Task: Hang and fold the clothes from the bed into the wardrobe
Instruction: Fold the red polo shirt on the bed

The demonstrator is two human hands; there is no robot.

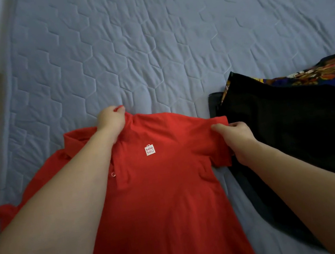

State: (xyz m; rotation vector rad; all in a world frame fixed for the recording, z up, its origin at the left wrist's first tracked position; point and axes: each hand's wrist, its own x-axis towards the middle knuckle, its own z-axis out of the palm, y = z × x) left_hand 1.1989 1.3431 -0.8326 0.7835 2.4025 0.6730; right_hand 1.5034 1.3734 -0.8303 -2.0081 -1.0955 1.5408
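Red cotton polo shirt (167,191) spread on quilted grey-blue mattress (150,43), left hand (110,119) pinching collar, right hand (235,136) gripping sleeve, black garment (291,126) alongside.

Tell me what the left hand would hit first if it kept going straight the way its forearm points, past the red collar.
Only bare quilted bed cover, as far as this view shows. The left hand grips the red polo shirt at the collar; no other clothing lies ahead.

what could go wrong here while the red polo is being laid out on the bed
The right hand pinches the red polo's sleeve right at the dark garment; it may snag or overlap it. The left hand grips the collar, while the far sleeve, bunched near the bed edge, could fold in creased.
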